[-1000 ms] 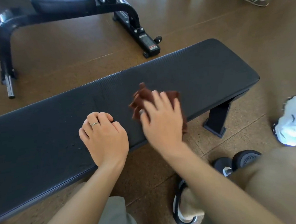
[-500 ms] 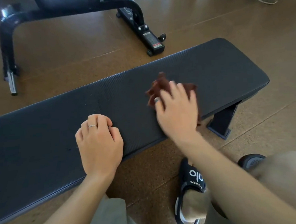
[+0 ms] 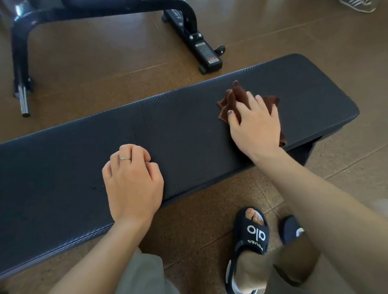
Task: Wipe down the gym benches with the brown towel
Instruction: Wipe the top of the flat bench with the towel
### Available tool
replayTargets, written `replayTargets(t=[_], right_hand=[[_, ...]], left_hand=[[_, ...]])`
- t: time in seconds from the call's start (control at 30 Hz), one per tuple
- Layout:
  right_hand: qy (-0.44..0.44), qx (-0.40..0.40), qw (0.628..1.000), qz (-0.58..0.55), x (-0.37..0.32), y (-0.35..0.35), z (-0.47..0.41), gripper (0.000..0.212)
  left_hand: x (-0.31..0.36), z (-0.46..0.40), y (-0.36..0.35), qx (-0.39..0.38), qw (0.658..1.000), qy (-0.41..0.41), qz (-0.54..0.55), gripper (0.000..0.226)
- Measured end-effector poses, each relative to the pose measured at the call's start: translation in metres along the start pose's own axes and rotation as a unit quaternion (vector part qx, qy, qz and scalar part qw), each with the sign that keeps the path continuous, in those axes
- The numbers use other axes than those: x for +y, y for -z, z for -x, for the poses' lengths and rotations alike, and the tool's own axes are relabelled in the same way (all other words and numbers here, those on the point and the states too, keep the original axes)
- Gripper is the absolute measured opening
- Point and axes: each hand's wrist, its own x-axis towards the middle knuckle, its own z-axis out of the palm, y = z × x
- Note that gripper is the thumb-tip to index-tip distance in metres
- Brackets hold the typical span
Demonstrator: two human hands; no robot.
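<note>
Brown speckled cork-like flooring (image 3: pixel 108 68) is stretching across the gym under a long black padded bench with a ribbed vinyl top, the worktop (image 3: pixel 188 133), which is running diagonally through the view. On its near edge the left hand (image 3: pixel 133 183) is resting as a loose fist, fingers curled under and gripping nothing, a thin silver ring (image 3: pixel 124 159) showing on one finger. Well apart from it, toward the worktop's right end, the right hand (image 3: pixel 256 126) is lying palm down with fingers spread, pressing flat on the crumpled brown towel (image 3: pixel 232 100). That cloth is sitting on the padding, its corners poking out beyond the fingertips and at the near edge. Below the worktop, a foot in a black slide sandal with white lettering (image 3: pixel 254 236) is standing on the floor. Beyond the worktop, the black tubular steel frame of another bench (image 3: pixel 189 32) is occupying the floor.
</note>
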Motion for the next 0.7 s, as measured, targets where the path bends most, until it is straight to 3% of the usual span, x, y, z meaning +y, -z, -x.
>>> replayTargets(t=[0.13,0.2,0.43,0.53,0.63,0.7], right_hand=[[0.222,-0.071,0.971,-0.044,-0.052,0.002,0.089,0.044],[0.269,-0.096,0.957,-0.046,-0.052,0.002,0.106,0.047],[0.368,-0.09,0.925,-0.028,-0.079,-0.022,0.001,0.043],[0.34,-0.098,0.935,-0.022,-0.114,-0.034,-0.062,0.041],[0.294,-0.084,0.952,-0.032,-0.133,-0.038,-0.056,0.04],[0.328,-0.065,0.942,-0.033,-0.13,-0.035,-0.021,0.042]], left_hand=[[-0.001,0.001,0.002,-0.007,1.0,0.004,-0.001,0.006],[-0.001,0.001,0.002,-0.011,1.0,0.004,0.002,0.006],[0.003,-0.002,0.002,-0.01,1.0,0.002,-0.02,0.015],[0.002,-0.003,0.001,-0.001,1.0,-0.002,-0.029,0.022],[0.002,-0.002,0.0,-0.001,0.999,0.005,-0.033,0.025],[0.002,-0.001,0.0,-0.003,0.999,0.002,-0.034,0.027]])
